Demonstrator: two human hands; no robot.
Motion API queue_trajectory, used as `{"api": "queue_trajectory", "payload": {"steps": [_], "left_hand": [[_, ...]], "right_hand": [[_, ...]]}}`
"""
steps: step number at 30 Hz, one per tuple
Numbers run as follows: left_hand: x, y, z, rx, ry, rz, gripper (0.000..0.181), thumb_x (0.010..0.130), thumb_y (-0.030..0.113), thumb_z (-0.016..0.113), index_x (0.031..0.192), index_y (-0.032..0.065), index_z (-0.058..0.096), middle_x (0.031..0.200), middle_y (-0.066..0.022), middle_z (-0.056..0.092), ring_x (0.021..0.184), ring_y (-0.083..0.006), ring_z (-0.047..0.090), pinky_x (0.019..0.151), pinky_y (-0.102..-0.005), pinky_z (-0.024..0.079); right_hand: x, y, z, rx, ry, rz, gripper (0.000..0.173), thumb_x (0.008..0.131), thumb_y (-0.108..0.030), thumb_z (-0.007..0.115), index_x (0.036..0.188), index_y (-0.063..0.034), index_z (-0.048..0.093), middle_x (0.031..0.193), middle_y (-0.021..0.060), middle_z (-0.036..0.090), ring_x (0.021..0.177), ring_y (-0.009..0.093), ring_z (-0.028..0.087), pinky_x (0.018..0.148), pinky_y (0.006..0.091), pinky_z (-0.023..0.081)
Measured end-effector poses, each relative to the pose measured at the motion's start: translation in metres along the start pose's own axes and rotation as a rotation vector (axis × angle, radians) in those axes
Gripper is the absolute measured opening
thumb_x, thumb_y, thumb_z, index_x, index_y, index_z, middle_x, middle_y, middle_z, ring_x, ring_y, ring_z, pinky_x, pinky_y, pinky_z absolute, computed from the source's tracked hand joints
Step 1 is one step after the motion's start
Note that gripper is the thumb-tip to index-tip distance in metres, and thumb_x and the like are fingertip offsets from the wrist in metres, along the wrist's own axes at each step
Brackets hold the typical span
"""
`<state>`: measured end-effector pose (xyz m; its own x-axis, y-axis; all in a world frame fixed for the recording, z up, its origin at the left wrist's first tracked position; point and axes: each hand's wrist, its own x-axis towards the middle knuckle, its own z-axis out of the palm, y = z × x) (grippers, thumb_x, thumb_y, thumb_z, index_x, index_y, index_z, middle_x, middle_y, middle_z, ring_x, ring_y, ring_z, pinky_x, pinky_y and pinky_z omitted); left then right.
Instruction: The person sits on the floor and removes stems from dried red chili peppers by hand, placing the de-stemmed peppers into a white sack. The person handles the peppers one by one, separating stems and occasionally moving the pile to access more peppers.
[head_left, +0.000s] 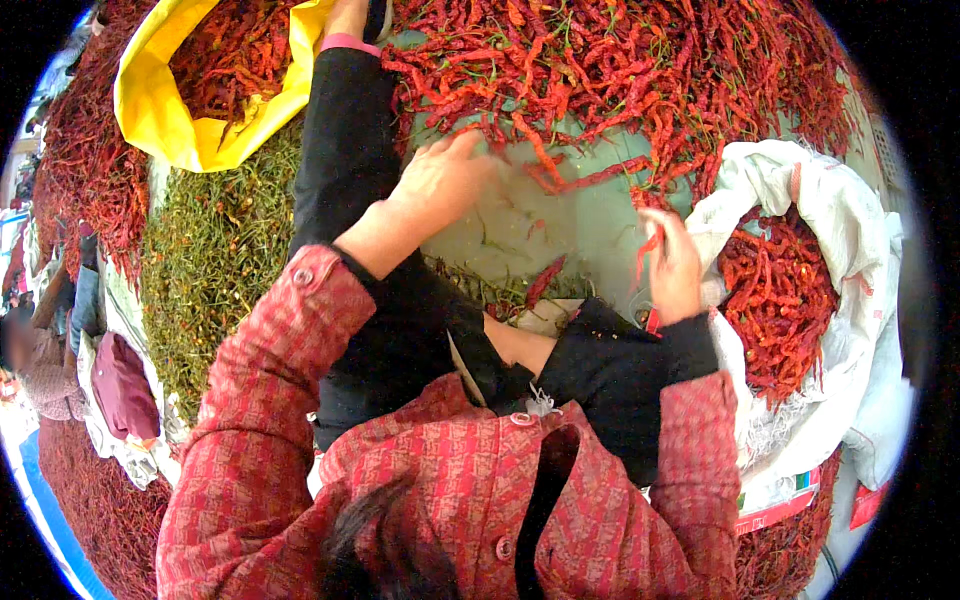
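My left hand (450, 176) is blurred, over the near edge of a pile of dried red chili peppers (600, 67); whether its fingers hold anything cannot be told. Between the fingers of my right hand (671, 262) hangs a dried red chili pepper (646, 253), also blurred. Just right of that hand stands a white woven sack (847, 217), its rim rolled down around many dried red chilies (780, 307). A few loose chilies and stem bits lie on the pale green sheet (540, 225) between my hands. One red chili (545, 280) lies near my crossed legs.
At upper left stands a yellow sack (142, 90) holding dried chilies. Below it spreads a heap of green stems (217, 270). More chili heaps (97, 510) lie at far left, near another seated person (56, 367). My outstretched leg (345, 150) borders the pile's left side.
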<state>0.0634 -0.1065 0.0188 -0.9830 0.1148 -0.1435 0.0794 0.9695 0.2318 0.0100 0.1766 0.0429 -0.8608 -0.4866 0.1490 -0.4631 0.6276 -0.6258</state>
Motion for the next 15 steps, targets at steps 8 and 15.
{"api": "queue_trajectory", "payload": {"steps": [8, 15], "left_hand": [[0.026, 0.033, 0.015, -0.101, 0.098, -0.011, 0.023, 0.077, 0.009, 0.046, 0.099, 0.0082, 0.05, 0.097, -0.0107, 0.053, 0.084, -0.027, 0.056, 0.071, -0.0363, 0.047], [0.057, 0.027, 0.026, 0.173, 0.094, -0.05, 0.029, 0.074, 0.011, 0.052, 0.103, 0.0122, 0.052, 0.114, -0.0085, 0.046, 0.096, -0.0278, 0.051, 0.078, -0.0389, 0.043]], "right_hand": [[-0.089, -0.054, 0.044, 1.184, -0.07, 0.781, 0.021, 0.09, -0.023, 0.039, 0.096, -0.0045, 0.049, 0.059, -0.0041, 0.034, 0.047, 0.004, 0.031, 0.041, 0.0188, 0.027], [-0.107, -0.053, 0.049, 1.301, 0.005, 0.751, 0.022, 0.089, -0.023, 0.042, 0.098, -0.0041, 0.049, 0.057, -0.0041, 0.035, 0.047, 0.004, 0.032, 0.042, 0.0196, 0.027]]}}
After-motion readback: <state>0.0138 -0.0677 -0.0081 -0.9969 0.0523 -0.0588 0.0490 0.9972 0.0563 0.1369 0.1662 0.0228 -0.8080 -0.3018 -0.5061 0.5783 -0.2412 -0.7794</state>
